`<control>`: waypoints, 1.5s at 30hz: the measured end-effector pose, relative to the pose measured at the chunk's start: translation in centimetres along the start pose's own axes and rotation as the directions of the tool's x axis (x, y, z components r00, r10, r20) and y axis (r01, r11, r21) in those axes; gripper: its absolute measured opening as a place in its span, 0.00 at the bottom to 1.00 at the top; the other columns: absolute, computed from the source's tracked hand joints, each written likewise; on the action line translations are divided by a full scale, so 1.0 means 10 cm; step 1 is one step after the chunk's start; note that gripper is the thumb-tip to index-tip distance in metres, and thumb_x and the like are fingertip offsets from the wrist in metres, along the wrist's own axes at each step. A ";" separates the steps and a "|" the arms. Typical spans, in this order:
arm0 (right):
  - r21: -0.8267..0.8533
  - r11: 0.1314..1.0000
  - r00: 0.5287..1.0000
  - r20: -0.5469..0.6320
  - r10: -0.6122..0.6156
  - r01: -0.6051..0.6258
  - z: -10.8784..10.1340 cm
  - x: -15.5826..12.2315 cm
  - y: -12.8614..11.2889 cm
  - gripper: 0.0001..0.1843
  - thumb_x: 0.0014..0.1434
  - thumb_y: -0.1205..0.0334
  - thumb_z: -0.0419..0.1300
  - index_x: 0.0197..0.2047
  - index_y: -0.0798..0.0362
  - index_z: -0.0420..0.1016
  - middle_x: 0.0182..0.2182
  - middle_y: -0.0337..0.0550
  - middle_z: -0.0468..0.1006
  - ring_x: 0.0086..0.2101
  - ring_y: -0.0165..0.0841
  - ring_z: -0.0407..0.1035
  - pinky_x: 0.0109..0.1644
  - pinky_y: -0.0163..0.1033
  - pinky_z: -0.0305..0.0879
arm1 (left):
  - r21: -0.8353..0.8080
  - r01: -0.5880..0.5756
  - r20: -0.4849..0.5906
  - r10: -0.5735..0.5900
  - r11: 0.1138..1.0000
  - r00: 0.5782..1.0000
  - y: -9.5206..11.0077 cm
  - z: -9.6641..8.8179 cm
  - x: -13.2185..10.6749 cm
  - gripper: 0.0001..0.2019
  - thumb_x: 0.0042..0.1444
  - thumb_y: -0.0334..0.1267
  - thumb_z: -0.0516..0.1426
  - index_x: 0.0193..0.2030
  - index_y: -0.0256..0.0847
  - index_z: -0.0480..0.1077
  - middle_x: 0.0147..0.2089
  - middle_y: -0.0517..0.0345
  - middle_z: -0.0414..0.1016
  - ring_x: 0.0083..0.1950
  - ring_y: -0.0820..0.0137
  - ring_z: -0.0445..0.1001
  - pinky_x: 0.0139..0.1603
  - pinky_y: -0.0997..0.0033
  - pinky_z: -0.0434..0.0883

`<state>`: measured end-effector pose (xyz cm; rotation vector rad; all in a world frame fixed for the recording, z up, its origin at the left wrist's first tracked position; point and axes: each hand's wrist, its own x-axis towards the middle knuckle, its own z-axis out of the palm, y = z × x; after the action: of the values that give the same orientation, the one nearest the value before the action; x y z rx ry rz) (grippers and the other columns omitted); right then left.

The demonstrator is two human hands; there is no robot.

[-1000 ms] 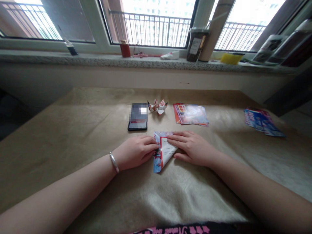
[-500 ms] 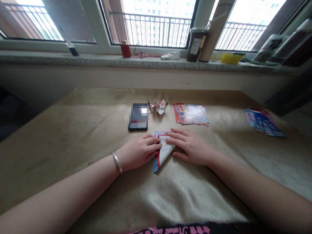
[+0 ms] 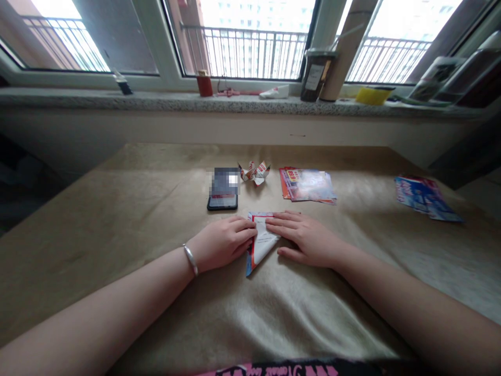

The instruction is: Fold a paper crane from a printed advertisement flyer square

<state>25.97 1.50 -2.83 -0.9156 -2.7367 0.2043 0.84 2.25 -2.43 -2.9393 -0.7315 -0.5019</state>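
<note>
A folded paper triangle, white with a red stripe and blue printed edges, lies on the table in front of me. My left hand, with a silver bangle at the wrist, rests at its left edge. The left fingers are slightly bent and close together, with their tips on the paper. My right hand lies flat over the upper right part, fingers stretched out and thumb apart. Both palms face down, and the right fingers cover part of the paper.
Beyond the hands are a phone, a folded paper piece with points and a pile of printed sheets. More blue sheets lie far right. A gold-brown cloth covers the table. Jars and small items line the windowsill.
The left fingertips have drawn back slightly toward the paper's left edge. The right fingers have come closer together on the paper. The view has shifted slightly.
</note>
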 end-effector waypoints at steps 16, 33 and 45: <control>0.031 0.999 0.995 0.097 0.037 -0.040 0.03 0.08 0.02 0.32 0.60 0.50 0.54 0.64 0.53 0.57 0.64 0.45 0.56 0.63 0.40 0.48 0.67 0.53 0.44 | 0.001 0.058 -0.020 -0.058 0.998 0.998 -0.05 0.03 0.00 0.12 0.62 0.35 0.50 0.46 0.36 0.72 0.49 0.48 0.75 0.49 0.65 0.72 0.52 0.62 0.72; 0.041 0.998 0.994 0.099 0.053 -0.057 0.05 0.10 0.05 0.34 0.59 0.49 0.54 0.65 0.51 0.54 0.64 0.46 0.55 0.63 0.42 0.47 0.65 0.56 0.45 | -0.004 0.132 -0.002 -0.132 0.991 0.991 -0.09 0.10 0.02 0.15 0.61 0.35 0.50 0.51 0.34 0.70 0.50 0.47 0.74 0.52 0.63 0.71 0.55 0.59 0.70; 0.024 0.998 0.992 0.110 0.059 -0.062 0.08 0.10 0.07 0.35 0.59 0.49 0.54 0.66 0.51 0.53 0.65 0.45 0.55 0.63 0.43 0.47 0.66 0.56 0.45 | -0.084 0.220 0.100 -0.212 0.972 0.972 -0.08 0.10 0.05 0.14 0.62 0.36 0.47 0.49 0.33 0.68 0.55 0.48 0.71 0.57 0.62 0.66 0.59 0.59 0.66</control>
<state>25.33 2.61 -3.58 -1.0096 -2.7992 0.3114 1.16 3.31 -3.18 -3.0020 -1.0767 -0.4321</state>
